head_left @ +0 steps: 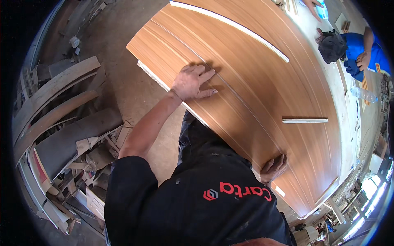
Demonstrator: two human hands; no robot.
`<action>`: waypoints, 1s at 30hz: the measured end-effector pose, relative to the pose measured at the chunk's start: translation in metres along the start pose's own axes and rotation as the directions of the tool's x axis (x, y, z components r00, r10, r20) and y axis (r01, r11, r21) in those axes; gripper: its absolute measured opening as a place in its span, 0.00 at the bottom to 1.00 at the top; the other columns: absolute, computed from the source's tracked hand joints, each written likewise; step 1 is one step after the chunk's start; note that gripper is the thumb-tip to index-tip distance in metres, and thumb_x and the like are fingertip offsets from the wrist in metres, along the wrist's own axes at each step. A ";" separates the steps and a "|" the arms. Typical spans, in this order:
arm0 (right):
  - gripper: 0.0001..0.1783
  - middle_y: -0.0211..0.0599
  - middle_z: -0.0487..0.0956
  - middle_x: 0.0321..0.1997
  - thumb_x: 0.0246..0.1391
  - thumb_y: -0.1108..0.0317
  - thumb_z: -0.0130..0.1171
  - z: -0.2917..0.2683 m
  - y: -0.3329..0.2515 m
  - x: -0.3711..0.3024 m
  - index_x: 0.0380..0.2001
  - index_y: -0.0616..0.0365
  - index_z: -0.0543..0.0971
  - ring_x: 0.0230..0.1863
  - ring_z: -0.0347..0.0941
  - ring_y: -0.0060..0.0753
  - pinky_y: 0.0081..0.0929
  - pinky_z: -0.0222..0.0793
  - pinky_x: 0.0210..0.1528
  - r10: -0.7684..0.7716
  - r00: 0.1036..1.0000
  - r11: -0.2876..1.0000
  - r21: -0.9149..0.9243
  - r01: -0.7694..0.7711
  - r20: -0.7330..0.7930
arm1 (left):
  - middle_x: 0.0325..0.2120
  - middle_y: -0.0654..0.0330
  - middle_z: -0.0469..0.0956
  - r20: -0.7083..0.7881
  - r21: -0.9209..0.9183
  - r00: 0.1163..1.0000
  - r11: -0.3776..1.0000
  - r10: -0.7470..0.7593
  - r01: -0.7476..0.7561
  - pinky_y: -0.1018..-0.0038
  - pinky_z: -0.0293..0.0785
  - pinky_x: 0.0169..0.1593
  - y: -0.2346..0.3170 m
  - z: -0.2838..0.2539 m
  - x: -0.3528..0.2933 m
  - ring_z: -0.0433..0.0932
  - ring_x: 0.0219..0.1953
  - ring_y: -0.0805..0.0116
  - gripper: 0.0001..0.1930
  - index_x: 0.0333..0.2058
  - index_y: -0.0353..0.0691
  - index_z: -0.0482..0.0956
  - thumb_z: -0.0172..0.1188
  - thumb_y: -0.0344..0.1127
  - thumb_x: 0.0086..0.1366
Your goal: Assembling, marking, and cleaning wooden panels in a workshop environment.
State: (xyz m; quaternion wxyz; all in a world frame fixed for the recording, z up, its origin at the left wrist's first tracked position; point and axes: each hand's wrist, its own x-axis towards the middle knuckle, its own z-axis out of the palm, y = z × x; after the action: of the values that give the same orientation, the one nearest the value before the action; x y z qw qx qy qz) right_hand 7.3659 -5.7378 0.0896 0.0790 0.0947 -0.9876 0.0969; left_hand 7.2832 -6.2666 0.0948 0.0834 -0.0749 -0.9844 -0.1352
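A large wood-grain panel (254,82) lies flat in front of me, with a thin pale line (242,102) running lengthwise along it, close to my side. My left hand (193,82) rests on the panel's left part, fingers spread, beside that line. Further right, my right hand (274,169) lies on the panel near its close edge, thumb apart from the fingers and nothing visible in it. A long white-edged strip (234,26) sits across the far part of the panel. One short light strip (305,120) is to the right, and another thin strip (327,190) lies near the right end.
Beyond the panel is a white surface (344,123) with a clear plastic bottle (363,94). A person in blue (357,49) holds dark cloth there; another person's hand (314,8) is near a blue object. Curved boards (57,94) and scraps pile up at left.
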 end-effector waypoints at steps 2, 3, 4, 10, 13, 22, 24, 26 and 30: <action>0.30 0.54 0.67 0.71 0.66 0.59 0.50 0.001 0.001 0.001 0.67 0.60 0.68 0.68 0.64 0.62 0.52 0.58 0.69 -0.003 1.000 1.000 -0.015 0.003 0.002 | 0.40 0.59 0.75 0.044 -0.026 0.998 0.999 -0.038 0.039 0.64 0.74 0.54 0.000 -0.003 0.001 0.80 0.42 0.59 0.35 0.61 0.51 0.76 0.59 0.68 0.64; 0.30 0.55 0.67 0.71 0.65 0.59 0.50 0.002 0.001 0.001 0.67 0.60 0.68 0.68 0.64 0.62 0.52 0.58 0.69 0.002 1.000 1.000 -0.009 -0.002 -0.028 | 0.39 0.59 0.75 0.057 -0.045 0.997 0.998 -0.046 0.049 0.64 0.74 0.54 -0.001 -0.004 0.002 0.79 0.42 0.59 0.34 0.60 0.51 0.77 0.59 0.68 0.64; 0.30 0.55 0.67 0.71 0.65 0.59 0.50 0.002 0.001 0.001 0.67 0.60 0.68 0.68 0.64 0.62 0.52 0.58 0.69 -0.005 1.000 1.000 -0.018 0.005 0.005 | 0.39 0.59 0.75 0.069 -0.034 0.996 0.998 -0.058 0.060 0.64 0.74 0.54 -0.001 -0.004 0.003 0.79 0.42 0.59 0.34 0.60 0.51 0.77 0.59 0.68 0.64; 0.30 0.56 0.67 0.71 0.64 0.61 0.50 0.000 -0.001 0.004 0.67 0.62 0.67 0.68 0.64 0.63 0.53 0.57 0.70 0.003 1.000 1.000 0.014 -0.004 0.028 | 0.37 0.59 0.74 0.002 -0.049 0.999 0.998 -0.049 0.049 0.64 0.74 0.52 0.000 -0.002 0.003 0.78 0.40 0.58 0.33 0.57 0.47 0.78 0.62 0.65 0.63; 0.30 0.56 0.67 0.71 0.64 0.62 0.50 -0.001 0.000 0.005 0.67 0.64 0.67 0.68 0.64 0.63 0.54 0.57 0.69 0.030 0.999 0.999 0.023 -0.031 0.030 | 0.38 0.58 0.75 0.015 -0.065 0.996 0.994 -0.089 0.090 0.61 0.74 0.52 -0.001 -0.001 0.003 0.78 0.40 0.57 0.33 0.56 0.44 0.78 0.63 0.63 0.63; 0.29 0.57 0.67 0.70 0.68 0.58 0.46 0.000 -0.001 0.008 0.67 0.63 0.68 0.68 0.64 0.64 0.55 0.57 0.69 -0.026 1.000 0.996 0.081 0.025 0.006 | 0.39 0.56 0.77 -0.023 -0.114 0.992 0.986 -0.126 0.123 0.61 0.75 0.53 -0.002 -0.006 0.008 0.79 0.42 0.54 0.32 0.54 0.40 0.78 0.66 0.59 0.61; 0.29 0.57 0.67 0.71 0.69 0.58 0.46 0.002 -0.002 0.008 0.67 0.63 0.68 0.68 0.64 0.64 0.55 0.58 0.69 -0.031 0.999 0.997 0.071 0.032 -0.006 | 0.40 0.56 0.78 -0.053 -0.128 0.992 0.986 -0.117 0.109 0.61 0.75 0.53 -0.003 -0.009 0.007 0.79 0.43 0.53 0.32 0.54 0.39 0.78 0.67 0.58 0.61; 0.29 0.57 0.67 0.71 0.69 0.58 0.45 0.002 0.000 0.007 0.67 0.63 0.68 0.68 0.64 0.65 0.56 0.58 0.68 -0.025 1.000 0.998 0.066 0.025 -0.004 | 0.41 0.55 0.78 -0.046 -0.120 0.990 0.985 -0.132 0.126 0.61 0.75 0.53 -0.002 -0.009 0.007 0.79 0.43 0.53 0.31 0.54 0.39 0.78 0.67 0.57 0.60; 0.29 0.57 0.67 0.71 0.69 0.57 0.45 -0.001 0.003 0.004 0.67 0.63 0.67 0.68 0.64 0.65 0.56 0.58 0.68 -0.011 1.000 1.000 0.028 0.012 -0.005 | 0.41 0.55 0.78 -0.033 -0.139 0.990 0.981 -0.140 0.134 0.61 0.75 0.53 0.001 -0.004 0.005 0.79 0.43 0.52 0.31 0.54 0.39 0.78 0.68 0.57 0.60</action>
State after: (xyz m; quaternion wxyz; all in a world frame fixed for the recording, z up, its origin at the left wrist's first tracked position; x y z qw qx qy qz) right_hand 7.3619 -5.7355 0.0902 0.0806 0.1012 -0.9854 0.1106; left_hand 7.2791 -6.2666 0.1000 0.0897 -0.0097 -0.9737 -0.2090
